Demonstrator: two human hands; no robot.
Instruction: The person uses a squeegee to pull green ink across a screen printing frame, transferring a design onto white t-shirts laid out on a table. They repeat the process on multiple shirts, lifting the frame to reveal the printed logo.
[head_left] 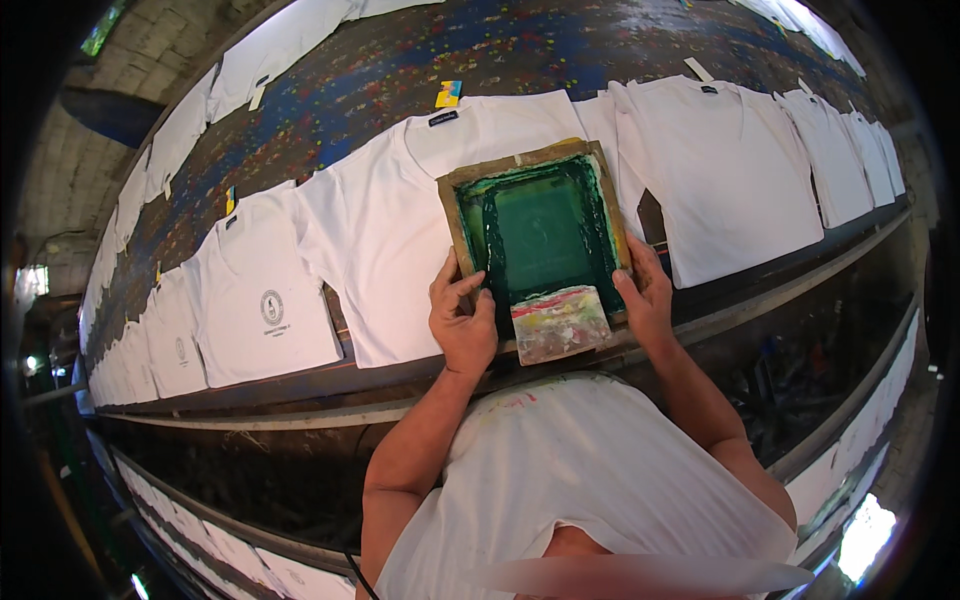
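I grip a wooden-framed printing screen [532, 224] with green mesh by its two sides, with my left hand [463, 318] on the left edge and my right hand [647, 296] on the right. A paint-stained squeegee [559, 326] with red and yellow smears lies across the screen's lower end, between my hands. Under the screen is a white V-neck T-shirt [380, 250], its collar showing above the frame. The shirt to the left [250, 270] bears a round dark print. The shirt to the right [722, 190] shows a plain white front where visible.
More white shirts [848, 160] line the long paint-speckled board [355, 70], with small tags clipped along their tops. Another row of shirts [225, 25] is at the back. A metal rail [270, 414] runs along the near edge, with further white shirts [225, 545] on a lower level behind me.
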